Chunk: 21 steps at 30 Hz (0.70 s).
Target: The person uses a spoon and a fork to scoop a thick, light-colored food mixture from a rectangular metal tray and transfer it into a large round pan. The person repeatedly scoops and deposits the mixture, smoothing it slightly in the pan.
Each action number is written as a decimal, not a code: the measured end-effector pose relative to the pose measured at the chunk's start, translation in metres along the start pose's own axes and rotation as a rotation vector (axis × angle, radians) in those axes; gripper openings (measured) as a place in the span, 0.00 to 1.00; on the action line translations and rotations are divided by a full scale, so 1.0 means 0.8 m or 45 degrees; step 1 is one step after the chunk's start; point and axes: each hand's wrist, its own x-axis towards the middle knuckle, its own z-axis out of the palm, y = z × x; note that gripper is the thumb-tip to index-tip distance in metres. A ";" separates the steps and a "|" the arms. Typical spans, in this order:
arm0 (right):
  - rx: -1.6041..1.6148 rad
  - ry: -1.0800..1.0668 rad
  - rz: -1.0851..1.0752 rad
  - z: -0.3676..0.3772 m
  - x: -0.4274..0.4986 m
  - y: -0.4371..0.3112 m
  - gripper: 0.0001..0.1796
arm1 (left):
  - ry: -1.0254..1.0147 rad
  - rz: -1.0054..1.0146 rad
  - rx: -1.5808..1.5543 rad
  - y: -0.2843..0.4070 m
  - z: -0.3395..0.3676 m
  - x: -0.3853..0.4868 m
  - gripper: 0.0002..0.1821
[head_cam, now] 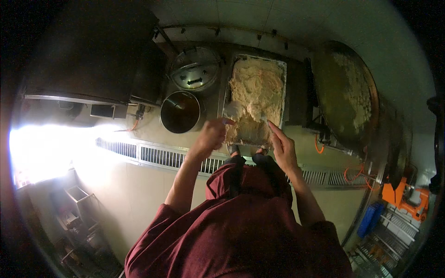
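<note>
A rectangular tray (285, 80) lies before me, heaped with a thick, pale, paste-like mass (257, 81). The mass is piled high at the far end and thinner at the near end, where a darker bottom shows. My left hand (212, 135) is closed round a tool at the tray's left edge; a blurred greyish blade (235, 109) shows beyond it over the paste. On the right, my right hand (283, 144) grips a slim utensil (266, 121), index finger stretched along its handle. The utensil's tip touches the paste, and its exact kind is unclear.
An open round pot (180, 113) and a round metal lid (194, 71) stand left of the tray. To the right is a large wok-like pan (344, 93) with pale residue. A floor drain grate (167, 156) runs behind my feet. Orange hoses (319, 144) hang below the pan.
</note>
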 end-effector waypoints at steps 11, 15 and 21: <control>-0.272 0.544 -0.503 -0.008 -0.003 0.000 0.27 | -0.417 -0.376 -0.635 0.070 0.104 -0.024 0.15; -0.297 0.592 -0.473 -0.011 -0.007 0.012 0.28 | -0.422 -0.404 -0.665 0.076 0.106 -0.024 0.15; -0.280 0.571 -0.447 -0.025 -0.013 0.017 0.29 | -0.392 -0.324 -0.650 0.075 0.102 -0.018 0.16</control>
